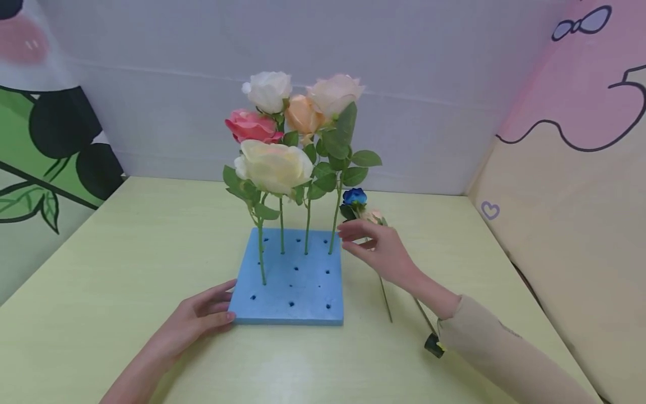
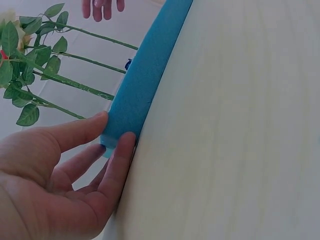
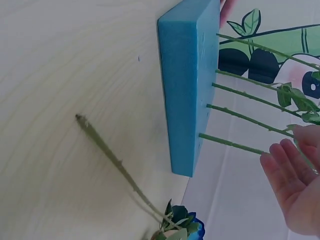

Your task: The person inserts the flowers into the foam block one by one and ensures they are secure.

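Several artificial roses stand in a blue foam board [image 1: 313,292] with holes: a cream rose [image 1: 275,166], pink rose [image 1: 252,126], white rose [image 1: 268,91], peach rose [image 1: 304,114] and pale pink rose [image 1: 335,94]. At the board's near left corner my left hand [image 1: 202,314] holds its edge, with fingertips against the foam in the left wrist view. My right hand [image 1: 381,249] is beside the pale pink rose's stem [image 1: 335,219], fingers loosely extended and nothing gripped. Its fingertips overlap a stem [image 3: 230,143] in the right wrist view.
Right of the board, a blue flower [image 1: 355,196] and a small pale peach flower [image 1: 372,216] lie on the table [image 1: 126,252], partly behind my right hand. A small dark piece with yellow [image 1: 434,345] lies by my right sleeve. A pale wall [image 1: 429,112] stands behind.
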Demonstrator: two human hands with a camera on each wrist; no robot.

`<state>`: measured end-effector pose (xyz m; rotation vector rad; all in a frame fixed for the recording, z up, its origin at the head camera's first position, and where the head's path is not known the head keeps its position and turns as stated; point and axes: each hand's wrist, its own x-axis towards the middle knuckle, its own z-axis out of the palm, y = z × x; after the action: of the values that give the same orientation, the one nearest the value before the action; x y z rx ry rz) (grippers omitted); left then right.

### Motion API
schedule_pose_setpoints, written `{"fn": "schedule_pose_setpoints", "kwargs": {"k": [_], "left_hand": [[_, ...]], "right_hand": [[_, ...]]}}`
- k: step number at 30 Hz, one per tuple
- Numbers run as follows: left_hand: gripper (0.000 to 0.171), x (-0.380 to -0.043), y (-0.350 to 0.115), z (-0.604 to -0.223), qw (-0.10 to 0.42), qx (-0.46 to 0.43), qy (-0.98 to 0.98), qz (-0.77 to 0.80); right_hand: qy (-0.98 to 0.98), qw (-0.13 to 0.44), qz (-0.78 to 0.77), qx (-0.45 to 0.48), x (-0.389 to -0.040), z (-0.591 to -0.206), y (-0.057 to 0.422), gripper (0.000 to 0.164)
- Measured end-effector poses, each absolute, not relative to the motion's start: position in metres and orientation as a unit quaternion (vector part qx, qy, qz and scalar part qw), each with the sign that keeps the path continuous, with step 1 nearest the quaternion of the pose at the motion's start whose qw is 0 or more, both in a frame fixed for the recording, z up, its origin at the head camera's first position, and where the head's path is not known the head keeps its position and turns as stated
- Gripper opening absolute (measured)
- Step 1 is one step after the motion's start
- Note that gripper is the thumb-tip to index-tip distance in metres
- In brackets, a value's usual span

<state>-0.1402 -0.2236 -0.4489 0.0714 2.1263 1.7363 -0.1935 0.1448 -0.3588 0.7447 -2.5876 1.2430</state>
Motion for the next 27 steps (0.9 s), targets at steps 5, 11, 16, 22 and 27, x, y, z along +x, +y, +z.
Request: {"fn": "schedule_pose_setpoints", "kwargs": {"k": [5,11,16,22,27], "left_hand": [[0.077,-0.14,-0.223,-0.448,0.201,0.022,0.756,0.622],[0.077,-0.14,-0.225,-0.447,0.201,0.023,0.758,0.62],[0.077,-0.14,-0.225,-0.447,0.199,0.023,0.756,0.623],[0.077,-0.14,-0.223,-0.448,0.196,0.024,0.75,0.632],[0.077,-0.139,-0.222,-0.449,0.196,0.022,0.746,0.636]], "right_hand": [[-0.882,0.104,0.395,0.234,-0.194,-0.362,0.161,0.031],[-0.896,0.103,0.376,0.211,-0.195,-0.364,0.177,0.033],[-0.901,0.102,0.373,0.198,-0.197,-0.369,0.192,0.034],[-0.908,0.101,0.364,0.182,-0.199,-0.383,0.211,0.036],[-0.917,0.101,0.348,0.164,-0.199,-0.389,0.224,0.041]]}}
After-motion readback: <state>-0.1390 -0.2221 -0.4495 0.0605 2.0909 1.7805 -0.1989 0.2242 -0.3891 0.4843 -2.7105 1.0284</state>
